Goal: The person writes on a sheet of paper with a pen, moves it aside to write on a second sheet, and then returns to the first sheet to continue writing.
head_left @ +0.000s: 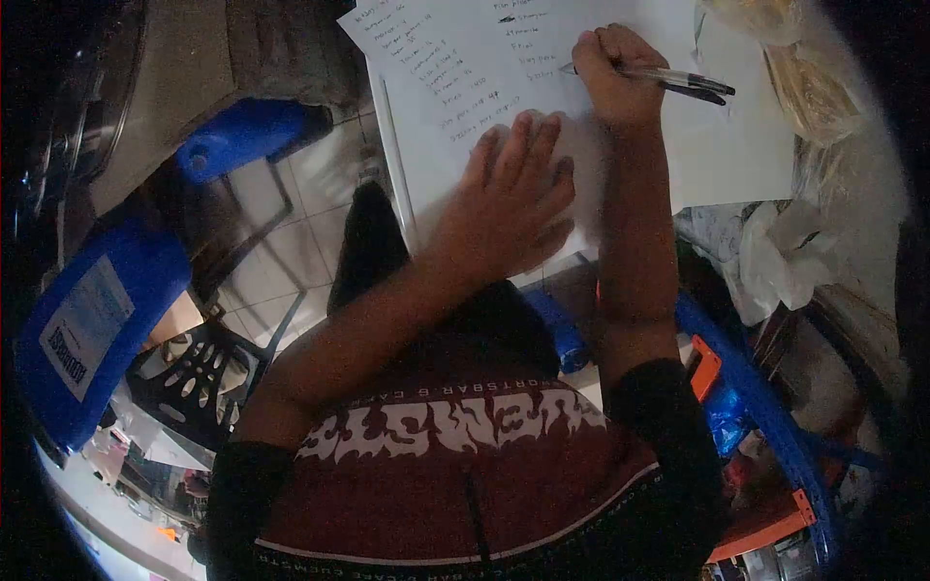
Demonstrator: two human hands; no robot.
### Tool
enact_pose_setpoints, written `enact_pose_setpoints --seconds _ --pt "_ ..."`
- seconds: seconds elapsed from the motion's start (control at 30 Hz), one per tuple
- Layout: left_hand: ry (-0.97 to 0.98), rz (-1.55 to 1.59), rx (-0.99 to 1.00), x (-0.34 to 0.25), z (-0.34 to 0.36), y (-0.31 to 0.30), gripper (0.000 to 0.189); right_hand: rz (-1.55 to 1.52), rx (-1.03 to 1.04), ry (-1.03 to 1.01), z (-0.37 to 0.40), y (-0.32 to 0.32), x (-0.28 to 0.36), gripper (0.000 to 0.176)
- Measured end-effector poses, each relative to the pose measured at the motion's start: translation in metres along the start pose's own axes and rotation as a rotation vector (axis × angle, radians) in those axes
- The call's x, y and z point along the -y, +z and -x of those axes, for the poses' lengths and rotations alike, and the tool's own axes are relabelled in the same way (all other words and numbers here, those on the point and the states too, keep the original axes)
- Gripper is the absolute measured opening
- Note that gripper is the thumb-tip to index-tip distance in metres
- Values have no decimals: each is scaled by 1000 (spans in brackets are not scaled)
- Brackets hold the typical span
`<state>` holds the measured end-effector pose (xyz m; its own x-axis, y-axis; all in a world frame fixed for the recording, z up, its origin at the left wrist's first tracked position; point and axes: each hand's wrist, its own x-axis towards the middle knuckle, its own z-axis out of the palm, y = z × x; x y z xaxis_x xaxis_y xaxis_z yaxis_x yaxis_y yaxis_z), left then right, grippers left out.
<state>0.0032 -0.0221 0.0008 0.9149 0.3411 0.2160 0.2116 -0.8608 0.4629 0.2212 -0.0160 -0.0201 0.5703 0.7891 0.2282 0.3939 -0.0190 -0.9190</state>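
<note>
A white sheet of paper [423,155] with columns of small handwritten words lies under both hands. My left hand [513,198] rests flat on its lower part, fingers stretched and slightly spread. Higher up and to the right, my right hand [620,77] is closed around a pen [678,79]. The pen's tip points left, right beside the handwriting, and its back end sticks out past the hand with a dark part along it. More white paper [731,160] lies to the right of my right forearm.
Clear plastic packaging [819,97] and a whitish plastic bag [780,257] lie along the right side. To the left are blue chairs [107,324] and a black slotted plastic piece [194,378] above a tiled floor [310,232]. A blue metal bar [765,421] runs at lower right.
</note>
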Motion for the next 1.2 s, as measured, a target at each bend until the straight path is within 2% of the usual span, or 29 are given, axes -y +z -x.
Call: enact_pose_setpoints --seconds 0.13,0.2,0.23,0.3,0.43,0.5,0.53,0.6,0.73,0.8,1.03,1.2 --pt "-7 -11 27 -1 -2 -3 54 105 25 7 -2 -3 -3 35" --pt "-1 -16 13 -1 -1 0 54 -110 -35 53 0 0 -5 35" --pt "4 -20 -3 -1 0 0 54 -108 -36 54 0 -2 -5 35" --pt "3 -21 9 -1 -1 0 53 -19 52 17 -1 -8 -5 35" --pt "-10 4 22 -2 -2 -3 53 -81 16 -87 -2 -4 -11 36" --pt "-9 3 5 -2 -2 -1 53 -182 20 50 -1 -2 -9 36" --pt "-7 2 -11 -2 -2 0 53 -182 20 50 -1 -3 -5 36" --pt "-10 -5 3 -3 -2 -1 53 -6 23 13 0 -6 2 35" --pt "-12 -1 4 -2 -2 -2 54 -82 8 47 -1 -5 -6 33" --pt "-14 -10 16 -3 -2 -2 54 31 10 -22 1 -4 0 31" --pt "-13 15 8 -2 -3 -3 54 15 -3 -81 1 -7 -2 28" --pt "-13 -6 10 -3 -3 -2 54 122 1 -134 -2 -6 1 29"
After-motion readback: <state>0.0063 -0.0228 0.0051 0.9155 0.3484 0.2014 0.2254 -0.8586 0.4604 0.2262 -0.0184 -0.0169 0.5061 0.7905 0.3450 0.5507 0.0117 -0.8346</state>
